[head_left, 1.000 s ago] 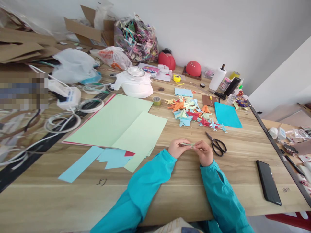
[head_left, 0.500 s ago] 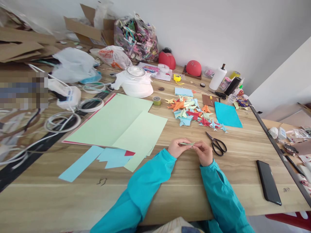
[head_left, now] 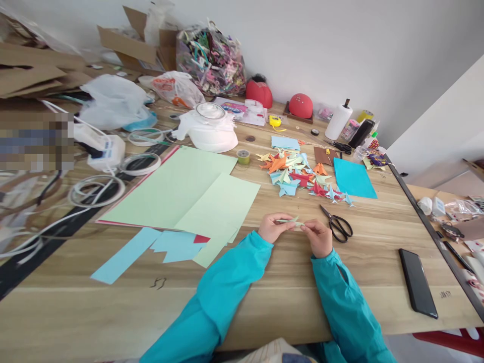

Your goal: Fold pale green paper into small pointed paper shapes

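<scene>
A small folded piece of pale green paper (head_left: 290, 221) is stretched between my two hands, just above the wooden table. My left hand (head_left: 273, 228) pinches one end of it between thumb and fingers. The other end is pinched by my right hand (head_left: 318, 237). A thin point of the paper sticks up between them. Black-handled scissors (head_left: 338, 225) lie right beside my right hand. Beyond my hands is a pile of folded paper cranes (head_left: 298, 174) in orange, red, blue and green. Flat green paper sheets (head_left: 219, 201) lie left of my left hand.
Blue paper strips (head_left: 126, 255) lie at the left front. A black phone (head_left: 418, 283) rests at the right. Behind the pile are a turquoise sheet (head_left: 354, 178), a tape roll (head_left: 244, 157) and a red pincushion (head_left: 300, 107). White cables (head_left: 96, 190) coil at the left.
The two hands have moved slightly apart. A point of the green paper now stands up between them, where it lay flatter before. The things on the table have not moved.
</scene>
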The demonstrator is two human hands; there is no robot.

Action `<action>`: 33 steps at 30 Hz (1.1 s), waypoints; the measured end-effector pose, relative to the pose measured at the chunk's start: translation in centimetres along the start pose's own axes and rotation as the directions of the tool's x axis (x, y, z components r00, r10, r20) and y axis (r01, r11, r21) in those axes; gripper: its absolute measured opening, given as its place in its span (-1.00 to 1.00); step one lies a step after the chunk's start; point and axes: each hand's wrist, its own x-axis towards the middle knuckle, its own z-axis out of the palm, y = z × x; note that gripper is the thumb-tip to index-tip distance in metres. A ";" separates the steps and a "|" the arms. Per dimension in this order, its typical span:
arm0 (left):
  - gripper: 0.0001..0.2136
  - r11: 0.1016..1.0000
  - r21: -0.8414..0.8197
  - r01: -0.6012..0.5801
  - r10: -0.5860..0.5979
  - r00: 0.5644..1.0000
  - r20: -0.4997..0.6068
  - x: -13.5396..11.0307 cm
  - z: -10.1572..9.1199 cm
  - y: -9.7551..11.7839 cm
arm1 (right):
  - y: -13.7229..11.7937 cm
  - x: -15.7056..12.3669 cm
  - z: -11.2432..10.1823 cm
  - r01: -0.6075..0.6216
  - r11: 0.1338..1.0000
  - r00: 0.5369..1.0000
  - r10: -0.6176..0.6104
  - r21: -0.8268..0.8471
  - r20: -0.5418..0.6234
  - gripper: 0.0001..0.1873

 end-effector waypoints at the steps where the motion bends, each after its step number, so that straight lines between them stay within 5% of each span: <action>1: -0.67 1.000 0.001 0.000 0.000 1.000 -0.002 0.0 0.0 0.0 | 0.0 0.0 0.0 -0.001 1.000 1.000 0.001 -0.014 0.001 -0.87; 24: -0.68 0.998 0.045 0.034 -0.031 0.997 -0.065 0.1 -0.3 0.1 | 0.0 -0.2 0.1 -0.059 0.994 0.997 0.055 0.092 0.046 -0.71; 33: -0.71 0.995 0.098 -0.001 0.005 0.999 -0.044 -0.1 0.0 0.2 | 0.8 -0.3 0.4 -0.104 0.995 0.994 0.104 0.006 -0.035 -0.85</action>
